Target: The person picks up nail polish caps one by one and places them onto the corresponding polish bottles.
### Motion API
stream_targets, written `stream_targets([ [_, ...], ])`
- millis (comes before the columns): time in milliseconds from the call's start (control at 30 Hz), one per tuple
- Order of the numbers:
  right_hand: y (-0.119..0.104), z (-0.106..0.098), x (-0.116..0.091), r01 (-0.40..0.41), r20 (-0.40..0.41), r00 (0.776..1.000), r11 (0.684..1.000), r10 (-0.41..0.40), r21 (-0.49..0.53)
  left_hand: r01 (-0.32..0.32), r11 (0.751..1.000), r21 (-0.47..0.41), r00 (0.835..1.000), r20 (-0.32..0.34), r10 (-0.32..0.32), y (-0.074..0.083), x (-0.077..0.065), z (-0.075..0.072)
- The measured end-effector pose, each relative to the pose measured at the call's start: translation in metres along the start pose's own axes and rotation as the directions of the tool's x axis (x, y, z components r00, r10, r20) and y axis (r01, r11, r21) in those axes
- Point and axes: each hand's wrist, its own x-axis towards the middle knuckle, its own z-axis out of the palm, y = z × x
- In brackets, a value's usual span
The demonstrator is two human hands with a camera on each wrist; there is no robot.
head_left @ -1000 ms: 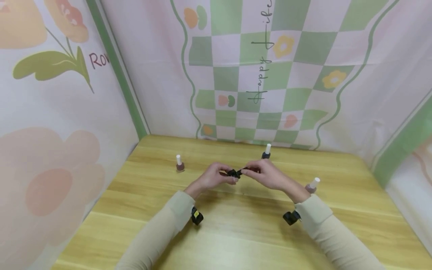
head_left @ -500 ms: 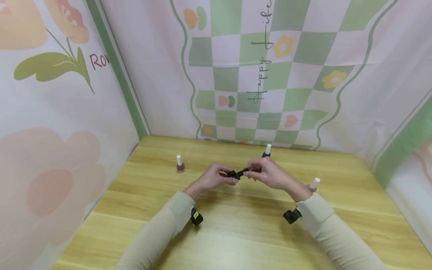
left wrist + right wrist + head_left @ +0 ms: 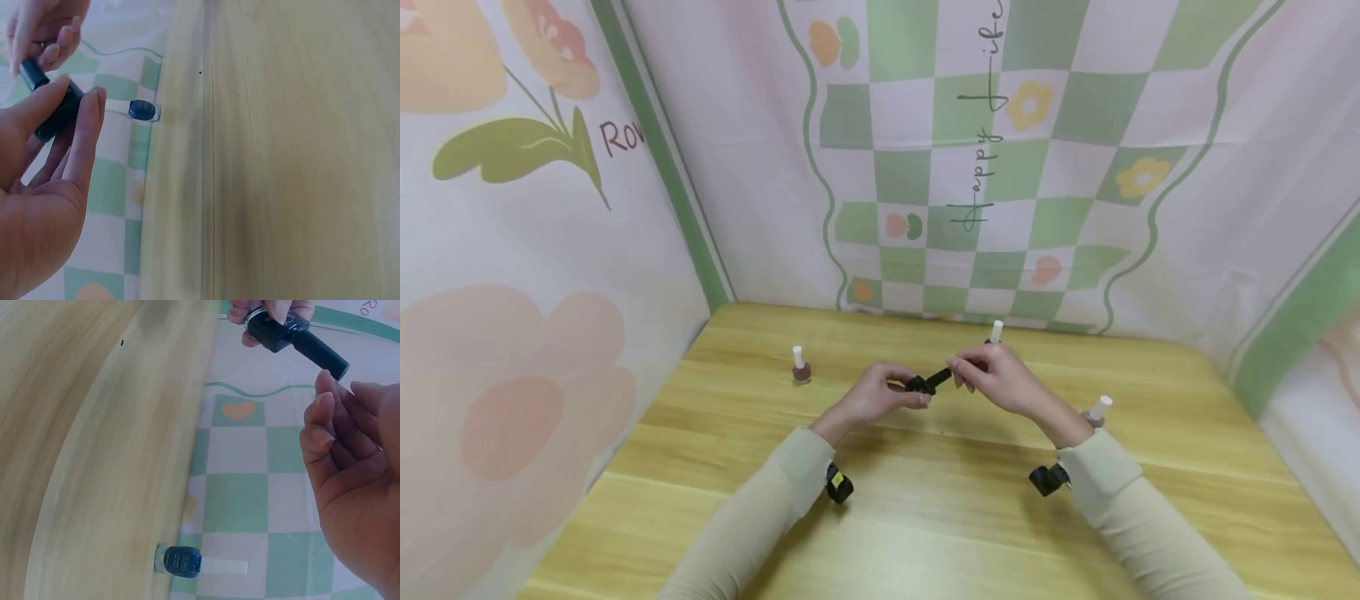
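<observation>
My left hand (image 3: 880, 392) grips a small dark nail polish bottle (image 3: 275, 330) between thumb and fingers, above the table. Its black cap (image 3: 322, 355) points toward my right hand (image 3: 996, 379). In the right wrist view, the right hand's loosely bent fingers are at the cap's free end, with thumb and index fingertip apart. Whether a fingertip touches the cap is hard to tell. Behind the right hand stands a dark blue nail polish bottle (image 3: 181, 560) with a white cap, partly hidden in the head view.
A brownish nail polish bottle (image 3: 801, 372) with a white cap stands at the left on the wooden table (image 3: 925, 517). A mauve one (image 3: 1097, 410) is beside the right wrist, partly covered by it. A checkered curtain (image 3: 955, 208) hangs behind the table's back edge.
My right hand has drawn back to the right and slightly up along the cap, uncovering more of it. The left hand keeps its grip on the bottle with almost no movement.
</observation>
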Motion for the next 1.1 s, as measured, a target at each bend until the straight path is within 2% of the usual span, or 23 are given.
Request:
stream_targets([
  [100,-0.002,0.000,0.001,-0.020,0.017,1.000,1.000,0.020,0.005,-0.012,1.000,0.029,0.999,-0.039,0.013,-0.001,0.001,-0.003],
  [200,-0.003,0.004,0.003,-0.028,0.010,1.000,1.000,0.029,-0.008,-0.031,0.998,0.063,0.998,-0.047,0.034,-0.003,0.003,-0.005],
  [367,-0.001,0.012,0.010,-0.038,-0.047,0.998,0.999,0.037,-0.007,-0.054,0.994,0.100,0.997,-0.054,0.060,-0.008,0.006,-0.006],
  [500,-0.001,0.018,0.017,-0.091,-0.090,0.992,0.996,0.092,0.016,-0.053,0.990,0.131,0.992,-0.109,0.067,-0.010,0.010,-0.009],
  [600,-0.001,0.021,0.024,-0.116,-0.129,0.985,0.993,0.118,0.025,-0.072,0.988,0.136,0.980,-0.172,0.095,-0.011,0.016,-0.011],
  [700,-0.001,0.024,0.034,-0.126,-0.160,0.978,0.991,0.130,0.034,-0.090,0.981,0.173,0.959,-0.250,0.132,-0.011,0.022,-0.015],
  [833,0.000,0.027,0.047,-0.142,-0.181,0.972,0.989,0.148,0.047,-0.060,0.972,0.226,0.938,-0.321,0.133,-0.010,0.029,-0.019],
  [933,0.004,0.029,0.055,-0.163,-0.193,0.966,0.985,0.171,0.054,-0.034,0.966,0.255,0.934,-0.335,0.121,-0.011,0.035,-0.023],
  [1100,0.014,0.035,0.071,-0.191,-0.214,0.956,0.979,0.202,0.073,-0.042,0.953,0.301,0.931,-0.335,0.147,-0.013,0.044,-0.031],
])
